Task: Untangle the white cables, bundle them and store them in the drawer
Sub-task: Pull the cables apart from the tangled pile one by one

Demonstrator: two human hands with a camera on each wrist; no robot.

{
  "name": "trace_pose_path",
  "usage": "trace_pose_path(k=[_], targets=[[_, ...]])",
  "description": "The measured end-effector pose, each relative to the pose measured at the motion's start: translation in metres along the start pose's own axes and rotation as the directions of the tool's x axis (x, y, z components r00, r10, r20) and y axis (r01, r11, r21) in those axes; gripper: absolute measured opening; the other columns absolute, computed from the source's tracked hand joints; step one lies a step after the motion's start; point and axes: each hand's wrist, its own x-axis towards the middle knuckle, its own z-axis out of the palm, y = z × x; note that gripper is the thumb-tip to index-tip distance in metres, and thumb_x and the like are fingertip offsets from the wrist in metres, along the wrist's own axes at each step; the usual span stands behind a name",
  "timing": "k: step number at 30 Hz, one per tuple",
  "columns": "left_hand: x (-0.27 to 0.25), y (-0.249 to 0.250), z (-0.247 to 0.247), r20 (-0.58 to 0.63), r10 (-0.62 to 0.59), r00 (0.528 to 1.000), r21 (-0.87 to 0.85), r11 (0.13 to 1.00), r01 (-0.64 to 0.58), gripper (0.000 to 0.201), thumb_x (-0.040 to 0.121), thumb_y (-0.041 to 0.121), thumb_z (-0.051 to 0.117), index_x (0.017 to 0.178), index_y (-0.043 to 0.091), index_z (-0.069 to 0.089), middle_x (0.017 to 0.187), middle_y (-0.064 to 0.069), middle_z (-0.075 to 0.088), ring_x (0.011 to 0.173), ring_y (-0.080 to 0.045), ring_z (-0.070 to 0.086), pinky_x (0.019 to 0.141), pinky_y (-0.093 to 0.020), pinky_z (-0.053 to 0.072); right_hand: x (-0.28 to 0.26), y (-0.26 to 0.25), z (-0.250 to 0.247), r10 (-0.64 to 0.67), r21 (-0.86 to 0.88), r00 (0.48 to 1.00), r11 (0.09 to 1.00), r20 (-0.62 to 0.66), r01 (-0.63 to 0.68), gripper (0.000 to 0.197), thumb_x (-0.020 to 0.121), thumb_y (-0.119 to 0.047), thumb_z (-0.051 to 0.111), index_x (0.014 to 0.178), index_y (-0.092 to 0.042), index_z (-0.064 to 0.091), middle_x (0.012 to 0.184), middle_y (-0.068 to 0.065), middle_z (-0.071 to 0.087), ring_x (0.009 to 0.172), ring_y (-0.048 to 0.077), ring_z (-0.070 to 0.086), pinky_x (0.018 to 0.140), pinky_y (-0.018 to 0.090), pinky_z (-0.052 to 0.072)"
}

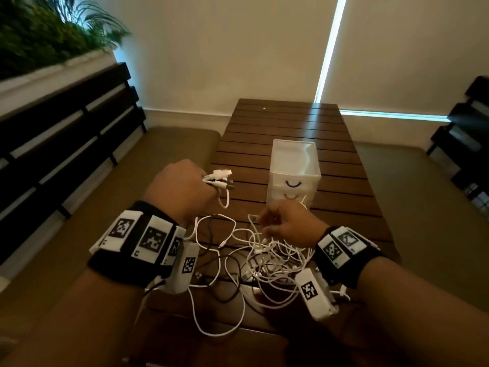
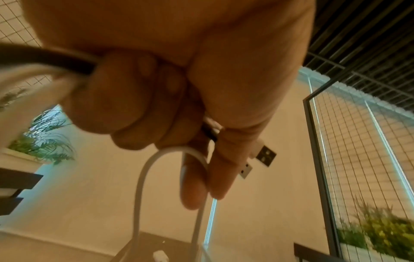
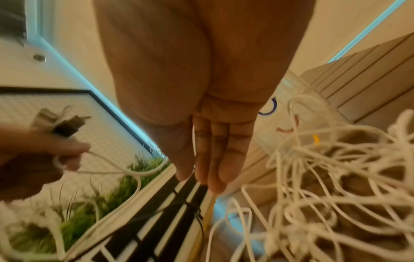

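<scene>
Item 1. White cables (image 1: 267, 260): a loose tangle lying on the near end of the wooden slatted table (image 1: 341, 197), directly beneath and just in front of the right hand. Thin dark cables (image 1: 209, 250) run through the heap on its left part, under the left wrist. One long white loop trails off the near table edge toward the person.

Item 2. Right hand (image 1: 285, 226): held low over the tangle, back up. In the right wrist view its fingers (image 3: 215, 159) lie straight and close together, with a thin white strand running between thumb and forefinger; strands rise from the heap to the hand. Whether the strand is truly pinched cannot be told.

Item 3. Left hand (image 1: 182, 192): raised above and to the left of the heap, well apart from the right hand. It is closed in a fist round a bundle of cable ends (image 1: 219, 180), both white and dark. USB plugs (image 2: 262, 159) stick out past the thumb, pointing toward the drawer unit. A short white loop (image 2: 170, 177) hangs below the fingers.

Item 4. Drawer unit (image 1: 293, 170): small, translucent plastic, upright on the table just beyond the right hand. Two drawer fronts show, the upper with a blue curved handle, the lower with a reddish one; both appear closed.

Item 5. Planter with green foliage (image 1: 53, 35): far left, beyond the left hand, above a dark slatted rail.
</scene>
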Motion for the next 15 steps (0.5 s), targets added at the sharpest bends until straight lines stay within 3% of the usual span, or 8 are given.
trace_pose_path(k=[3,7,9,11,13,15], targets=[[0.002,-0.012,0.028,0.072,-0.083,0.994,0.068,0.995,0.078,0.027,0.082,0.033,0.065,0.061,0.018,0.057,0.062,0.001,0.054,0.055,-0.012,0.049,0.046,-0.025,0.031,-0.003,0.014,0.034,0.006,-0.2,0.967,0.979,0.257,0.047,0.017,0.086,-0.018,0.07,0.102,-0.016,0.071,0.096,-0.004,0.072,0.085,0.007,0.067,0.082,0.026,0.055],[-0.001,-0.022,0.072,0.186,-0.156,0.97,0.186,0.975,0.122,0.024,0.083,0.038,0.062,0.071,0.017,0.056,0.072,0.0,0.055,0.067,-0.02,0.054,0.059,-0.027,0.041,0.001,0.037,0.072,0.041,-0.317,0.916,0.943,0.4,0.096,0.03,0.086,-0.011,0.065,0.115,-0.017,0.069,0.116,0.002,0.068,0.103,0.016,0.064,0.087,0.026,0.048],[-0.004,-0.028,0.088,0.238,-0.184,0.954,0.23,0.965,0.129,0.024,0.083,0.035,0.059,0.068,0.019,0.05,0.082,-0.003,0.06,0.074,-0.023,0.056,0.066,-0.029,0.046,0.006,0.042,0.084,0.072,-0.429,0.911,0.895,0.406,0.12,0.036,0.087,-0.012,0.062,0.122,-0.02,0.066,0.125,0.004,0.063,0.113,0.023,0.059,0.093,0.031,0.047],[-0.006,-0.036,0.1,0.3,-0.205,0.932,0.29,0.95,0.116,0.019,0.084,0.028,0.057,0.069,0.02,0.047,0.094,-0.005,0.065,0.08,-0.023,0.058,0.07,-0.029,0.048,0.013,0.044,0.091,0.092,-0.524,0.934,0.844,0.346,0.111,0.034,0.089,-0.021,0.06,0.123,-0.018,0.064,0.123,0.011,0.063,0.113,0.03,0.059,0.091,0.035,0.048],[-0.007,-0.044,0.106,0.333,-0.202,0.921,0.317,0.944,0.092,0.014,0.082,0.033,0.06,0.078,0.021,0.054,0.097,-0.003,0.067,0.078,-0.02,0.058,0.068,-0.028,0.047,0.019,0.046,0.094,0.116,-0.587,0.946,0.804,0.302,0.089,0.032,0.091,-0.028,0.059,0.119,-0.013,0.063,0.117,0.015,0.064,0.108,0.034,0.06,0.085,0.036,0.048],[-0.005,-0.052,0.109,0.331,-0.201,0.922,0.309,0.946,0.096,0.02,0.081,0.04,0.061,0.091,0.023,0.061,0.094,0.0,0.068,0.078,-0.019,0.061,0.065,-0.028,0.047,0.024,0.049,0.097,0.113,-0.612,0.944,0.783,0.31,0.107,0.028,0.091,-0.022,0.056,0.116,-0.012,0.063,0.114,0.015,0.063,0.105,0.036,0.061,0.082,0.036,0.048]])
